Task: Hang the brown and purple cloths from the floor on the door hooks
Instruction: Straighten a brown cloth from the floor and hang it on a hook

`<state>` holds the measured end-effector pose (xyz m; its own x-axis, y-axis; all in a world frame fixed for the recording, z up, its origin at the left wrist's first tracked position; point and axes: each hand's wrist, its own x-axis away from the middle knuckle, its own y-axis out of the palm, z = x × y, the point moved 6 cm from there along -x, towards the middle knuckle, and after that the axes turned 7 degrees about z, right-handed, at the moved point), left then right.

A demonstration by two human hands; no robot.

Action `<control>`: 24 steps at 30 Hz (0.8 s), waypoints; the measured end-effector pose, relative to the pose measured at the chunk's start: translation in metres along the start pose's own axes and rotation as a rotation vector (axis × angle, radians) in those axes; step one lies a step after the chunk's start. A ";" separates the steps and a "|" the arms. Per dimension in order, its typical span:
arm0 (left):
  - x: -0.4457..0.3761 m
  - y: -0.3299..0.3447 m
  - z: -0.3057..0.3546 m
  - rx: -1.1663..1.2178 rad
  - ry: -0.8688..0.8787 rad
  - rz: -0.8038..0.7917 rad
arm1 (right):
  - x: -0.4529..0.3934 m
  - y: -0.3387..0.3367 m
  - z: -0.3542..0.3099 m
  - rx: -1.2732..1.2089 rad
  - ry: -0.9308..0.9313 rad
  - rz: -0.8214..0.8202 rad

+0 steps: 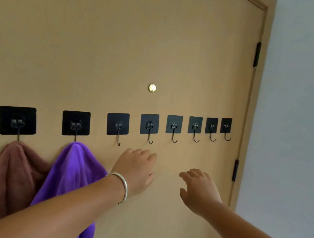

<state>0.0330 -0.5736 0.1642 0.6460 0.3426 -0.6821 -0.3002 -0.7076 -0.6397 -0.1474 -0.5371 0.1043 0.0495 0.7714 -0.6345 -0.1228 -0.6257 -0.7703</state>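
Head view: both arms reach forward toward the door [102, 43]. The left hand [136, 168] has loosely curled fingers holding nothing, below the 3rd and 4th hooks. The right hand [200, 189] is spread and relaxed, also holding nothing. The brown cloth [6, 175] hangs from the 1st hook [17, 121], the purple cloth [70, 169] from the 2nd hook [76, 123]. 6 hooks to the right are bare, up to the hinged door edge [249, 110].
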 end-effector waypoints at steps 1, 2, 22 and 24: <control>-0.006 0.006 0.012 0.044 0.014 0.011 | 0.009 -0.007 0.018 0.021 0.053 -0.014; -0.011 0.010 0.023 0.080 0.023 0.016 | 0.018 -0.013 0.035 0.041 0.103 -0.026; -0.119 -0.066 0.333 0.425 0.331 0.098 | 0.234 -0.242 0.268 0.480 0.616 -0.044; -0.123 -0.086 0.374 0.449 0.383 0.131 | 0.264 -0.266 0.289 0.508 0.671 -0.038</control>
<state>-0.2832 -0.3234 0.1706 0.7652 -0.0358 -0.6427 -0.6074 -0.3707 -0.7026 -0.3887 -0.1339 0.1598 0.6215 0.4575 -0.6360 -0.5327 -0.3484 -0.7712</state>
